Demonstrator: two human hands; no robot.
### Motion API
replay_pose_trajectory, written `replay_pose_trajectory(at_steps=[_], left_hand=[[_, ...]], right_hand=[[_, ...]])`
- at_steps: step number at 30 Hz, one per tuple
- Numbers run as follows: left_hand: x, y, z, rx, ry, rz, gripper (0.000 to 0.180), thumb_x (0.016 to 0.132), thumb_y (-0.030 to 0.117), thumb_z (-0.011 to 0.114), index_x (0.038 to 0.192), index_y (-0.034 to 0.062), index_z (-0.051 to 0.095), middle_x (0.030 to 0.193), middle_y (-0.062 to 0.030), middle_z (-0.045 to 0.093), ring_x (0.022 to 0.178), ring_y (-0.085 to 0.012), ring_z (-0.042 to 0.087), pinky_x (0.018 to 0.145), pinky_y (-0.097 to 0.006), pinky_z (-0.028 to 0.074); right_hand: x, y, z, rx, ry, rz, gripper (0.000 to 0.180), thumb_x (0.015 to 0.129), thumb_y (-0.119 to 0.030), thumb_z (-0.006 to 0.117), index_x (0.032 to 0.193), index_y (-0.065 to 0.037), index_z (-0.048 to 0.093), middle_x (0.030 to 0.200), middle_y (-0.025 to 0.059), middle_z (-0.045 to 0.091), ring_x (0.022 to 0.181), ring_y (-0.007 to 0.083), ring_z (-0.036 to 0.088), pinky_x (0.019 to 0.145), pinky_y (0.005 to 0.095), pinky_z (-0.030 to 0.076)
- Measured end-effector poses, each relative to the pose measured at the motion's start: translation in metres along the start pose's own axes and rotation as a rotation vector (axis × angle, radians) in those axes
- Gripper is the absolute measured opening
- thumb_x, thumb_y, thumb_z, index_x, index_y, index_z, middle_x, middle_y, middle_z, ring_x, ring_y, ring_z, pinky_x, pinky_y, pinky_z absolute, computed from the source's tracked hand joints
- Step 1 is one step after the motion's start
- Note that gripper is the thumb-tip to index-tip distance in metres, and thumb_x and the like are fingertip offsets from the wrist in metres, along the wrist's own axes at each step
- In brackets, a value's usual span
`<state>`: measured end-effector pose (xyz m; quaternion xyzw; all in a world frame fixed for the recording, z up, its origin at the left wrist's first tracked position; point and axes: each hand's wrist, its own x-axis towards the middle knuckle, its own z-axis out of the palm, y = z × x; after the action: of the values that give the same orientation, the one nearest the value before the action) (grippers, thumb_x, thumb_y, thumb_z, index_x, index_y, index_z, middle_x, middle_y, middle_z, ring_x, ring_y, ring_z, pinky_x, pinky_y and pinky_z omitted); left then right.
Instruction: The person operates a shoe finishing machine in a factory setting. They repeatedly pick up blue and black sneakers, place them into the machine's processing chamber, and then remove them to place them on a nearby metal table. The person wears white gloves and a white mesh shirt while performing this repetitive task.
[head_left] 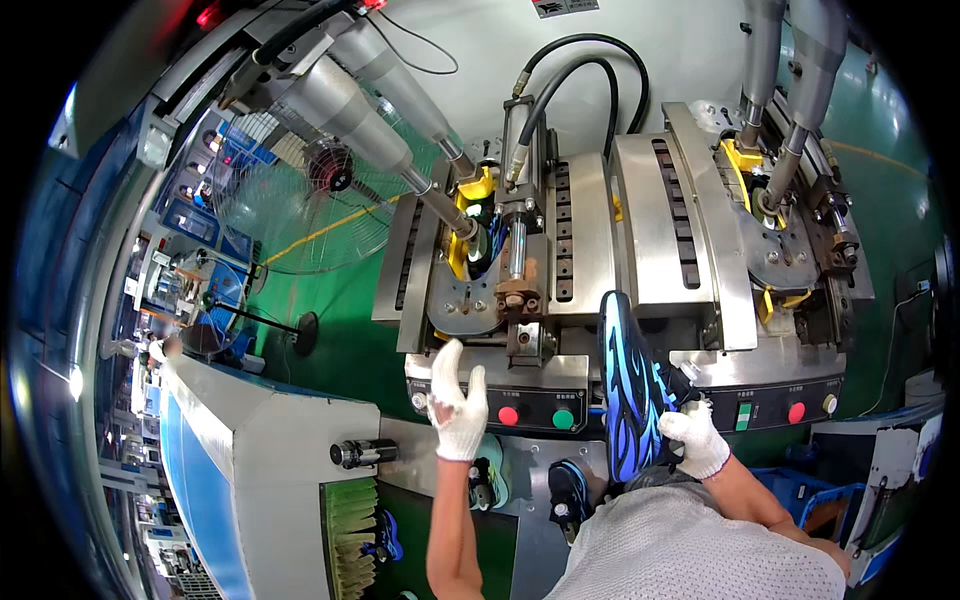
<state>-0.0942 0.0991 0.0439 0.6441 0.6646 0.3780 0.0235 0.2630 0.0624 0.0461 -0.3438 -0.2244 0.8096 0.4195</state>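
My right hand (pixel 695 440), in a white knit glove, is closed on a sports shoe (pixel 627 385). The shoe is tilted upright with its blue, purple and black patterned sole showing, toe pointing away from me. My left hand (pixel 458 402), also gloved, is raised with its fingers apart and holds nothing. It hovers by the left control panel (pixel 535 395), near the red button (pixel 508 416). Beyond it, the left press station (pixel 465 315) has a dark shoe (pixel 483 245) clamped under its cylinders. The right press station (pixel 785 255) stands beyond my right hand.
Below my left hand lie a mint-green shoe (pixel 490 470) and a dark blue shoe (pixel 568 495) on a metal shelf. A black cylindrical bottle (pixel 362 453) lies left, by a green-fringed rack (pixel 350 530). A large fan (pixel 330 168) stands far left, blue crates (pixel 800 495) at lower right.
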Motion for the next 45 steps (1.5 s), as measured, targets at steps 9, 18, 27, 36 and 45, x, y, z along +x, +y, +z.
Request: replay_pose_trajectory(at_steps=[9,18,27,36,45], left_hand=[[0.152,-0.092,0.119,0.130,-0.219,-0.004,0.055,0.099,0.026,0.061,0.144,-0.0048,0.050,0.141,-0.0294,0.054,0.131,-0.0431,0.054,0.113,-0.046,0.041],[0.222,-0.133,0.211,0.302,-0.207,-0.268,0.064,0.089,0.045,0.072,0.129,0.0015,0.048,0.117,-0.0287,0.069,0.108,-0.0463,0.068,0.090,-0.052,0.053],[0.254,-0.065,0.098,0.218,-0.253,-0.518,0.078,0.080,0.049,0.081,0.133,-0.0011,0.051,0.135,-0.0287,0.062,0.127,-0.0445,0.059,0.105,-0.052,0.047],[0.014,-0.019,-0.073,-0.256,0.084,-0.482,0.063,0.077,0.014,0.085,0.128,-0.0027,0.054,0.105,-0.0112,0.067,0.095,-0.0202,0.065,0.090,-0.035,0.053],[-0.278,-0.029,-0.118,0.106,-0.070,-1.138,0.067,0.071,0.014,0.086,0.127,0.0000,0.054,0.106,-0.0117,0.064,0.097,-0.0275,0.063,0.094,-0.038,0.051]], right_hand=[[-0.008,-0.020,-0.011,-0.206,0.027,0.031,0.066,0.087,-0.009,0.071,0.148,0.002,0.048,0.134,0.0100,0.064,0.117,0.0183,0.061,0.103,0.0360,0.050],[-0.034,-0.012,-0.042,-0.410,0.214,-0.003,0.058,0.082,-0.012,0.080,0.133,0.007,0.060,0.125,0.0156,0.070,0.111,0.0219,0.067,0.102,0.0371,0.053],[-0.018,-0.021,-0.012,-0.228,0.353,0.050,0.057,0.084,-0.005,0.071,0.138,0.004,0.054,0.106,0.0031,0.066,0.091,0.0134,0.061,0.086,0.0328,0.054],[0.087,-0.013,0.090,-0.237,0.219,-0.006,0.051,0.086,-0.017,0.076,0.133,-0.009,0.057,0.098,0.0007,0.069,0.067,0.0098,0.062,0.061,0.0310,0.058],[0.441,0.008,0.174,-0.761,0.306,-0.065,0.031,0.087,-0.013,0.075,0.116,-0.006,0.067,0.108,0.0160,0.072,0.096,0.0275,0.072,0.076,0.0420,0.059]])
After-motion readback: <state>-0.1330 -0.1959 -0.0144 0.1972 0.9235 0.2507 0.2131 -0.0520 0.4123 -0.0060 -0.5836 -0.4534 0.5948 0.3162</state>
